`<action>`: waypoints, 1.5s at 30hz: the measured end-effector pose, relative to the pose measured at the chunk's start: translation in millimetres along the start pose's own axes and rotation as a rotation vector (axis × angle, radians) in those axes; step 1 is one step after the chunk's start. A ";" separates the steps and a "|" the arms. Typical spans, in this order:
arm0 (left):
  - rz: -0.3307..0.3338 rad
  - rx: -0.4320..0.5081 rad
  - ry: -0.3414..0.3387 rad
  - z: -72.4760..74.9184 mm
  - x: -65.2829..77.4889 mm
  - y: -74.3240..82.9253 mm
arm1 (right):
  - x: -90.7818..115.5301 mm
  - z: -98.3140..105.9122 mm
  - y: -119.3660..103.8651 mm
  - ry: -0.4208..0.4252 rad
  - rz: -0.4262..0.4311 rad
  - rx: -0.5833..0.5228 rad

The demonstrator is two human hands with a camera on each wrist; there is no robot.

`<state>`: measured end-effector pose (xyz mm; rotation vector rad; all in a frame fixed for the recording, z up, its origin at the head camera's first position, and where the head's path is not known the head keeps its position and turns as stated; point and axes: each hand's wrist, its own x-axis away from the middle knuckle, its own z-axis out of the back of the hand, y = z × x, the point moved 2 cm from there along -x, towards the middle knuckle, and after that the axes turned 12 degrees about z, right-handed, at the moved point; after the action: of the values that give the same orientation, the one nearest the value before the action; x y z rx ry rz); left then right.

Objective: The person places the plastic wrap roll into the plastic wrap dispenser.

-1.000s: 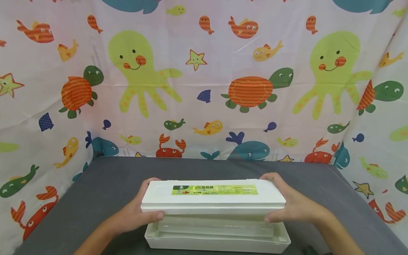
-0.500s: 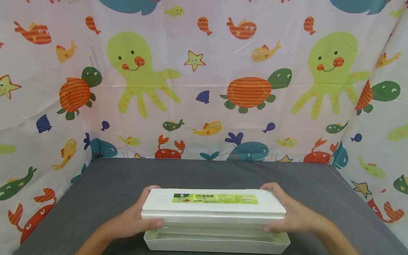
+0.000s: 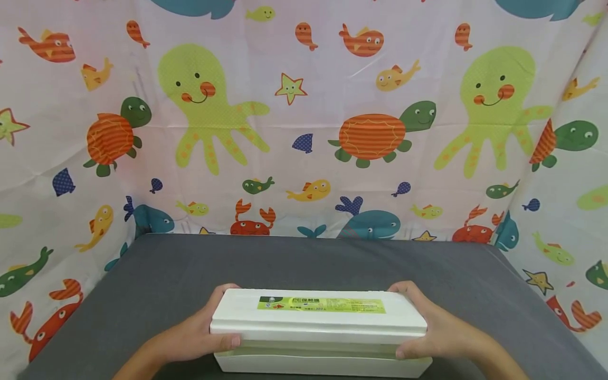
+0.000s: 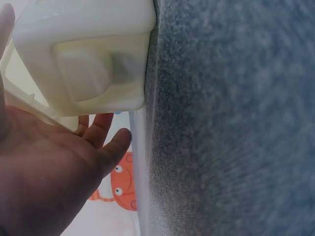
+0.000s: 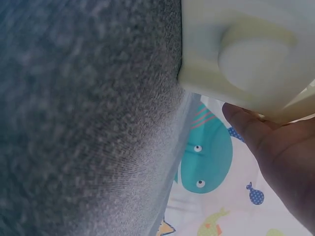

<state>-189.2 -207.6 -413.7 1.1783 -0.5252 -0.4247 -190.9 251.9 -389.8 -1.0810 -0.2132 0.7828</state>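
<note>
A white lid with a green label is tilted over a long white plastic-wrap box. A gap shows between lid and box along the front. My left hand grips the lid's left end, thumb at the front and fingers behind. At the other end my right hand holds the lid the same way. In the left wrist view the box's end wall stands beside my left fingers. The right wrist view has the opposite end wall above my right fingers. The box's inside is hidden.
The box stands on a grey cloth-covered table near its front. Behind and at both sides hangs a white curtain printed with sea animals.
Both hands have lowered the lid toward the box. The gap at the front has narrowed, and the clear roll seen inside before is now covered.
</note>
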 end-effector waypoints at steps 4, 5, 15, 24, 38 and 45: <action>0.008 0.024 -0.036 -1.0 0.9 -0.6 | 1.1 -1.0 -1.5 0.003 -0.017 -0.006; 0.008 0.031 -0.043 -1.3 0.9 -1.1 | 1.3 -1.2 -1.7 0.003 -0.014 -0.008; 0.015 0.044 -0.063 -3.3 1.2 -3.7 | 2.2 0.5 -2.9 -0.014 0.012 0.005; 0.016 0.006 -0.059 -3.9 2.1 -7.0 | 4.1 -3.3 -0.1 -0.007 0.081 -0.034; -0.019 -0.015 -0.032 -8.1 3.5 -2.4 | 8.1 2.7 -1.2 0.000 0.104 0.049; -0.038 -0.045 -0.011 -9.1 3.9 0.0 | 8.7 6.2 -4.3 -0.025 0.092 0.039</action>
<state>-180.7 -203.0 -415.7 1.1447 -0.5006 -0.4737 -185.8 261.1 -385.0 -1.0502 -0.1700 0.8800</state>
